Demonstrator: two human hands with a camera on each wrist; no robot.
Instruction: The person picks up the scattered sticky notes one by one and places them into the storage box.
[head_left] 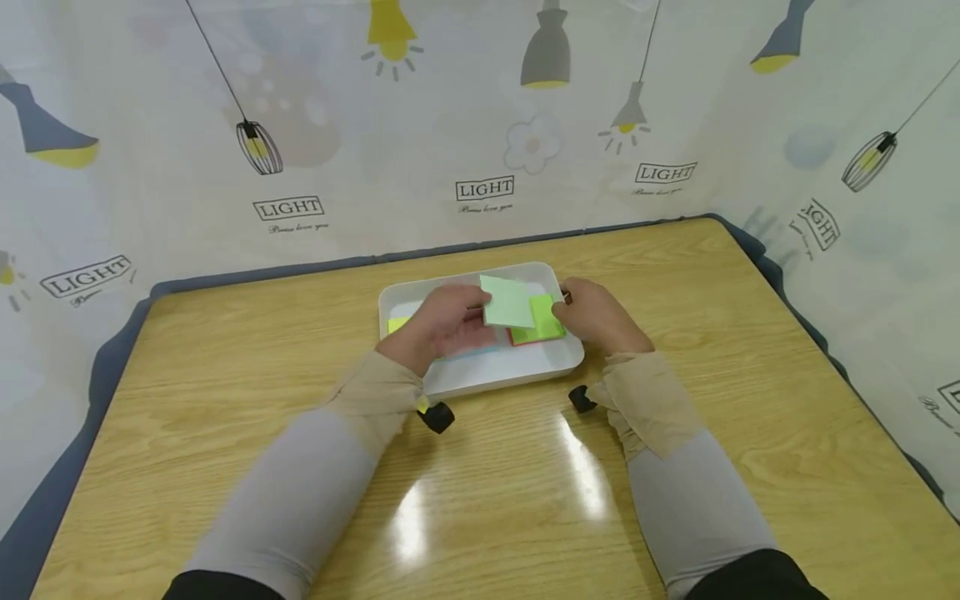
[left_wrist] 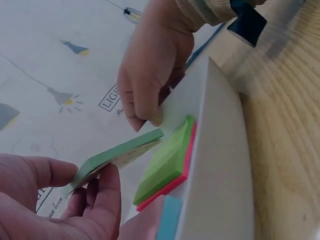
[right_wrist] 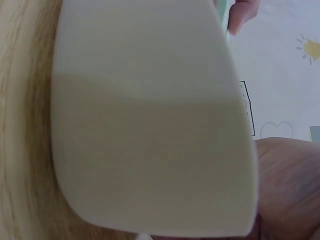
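My left hand (head_left: 444, 321) pinches a pale green sticky-note pad (head_left: 507, 302) between thumb and fingers, tilted above a white tray (head_left: 498, 377). In the tray's right part, a lime green sticky-note pad (left_wrist: 167, 167) lies on a bright pink pad (left_wrist: 166, 194). Nearer the left hand, a pale pink pad (left_wrist: 142, 223) sits against a blue pad (left_wrist: 170, 220). A yellow pad (head_left: 395, 324) shows at the left end. My right hand (head_left: 600, 318) has bent fingers at the tray's right rim; I cannot tell whether they grip it.
The tray stands on a wooden table (head_left: 495, 500), towards its back edge. Behind and beside it rises a pale curtain (head_left: 420, 133) printed with lamps. Each wrist carries a tan wrap with a small black piece (head_left: 437, 417) that hangs close over the table.
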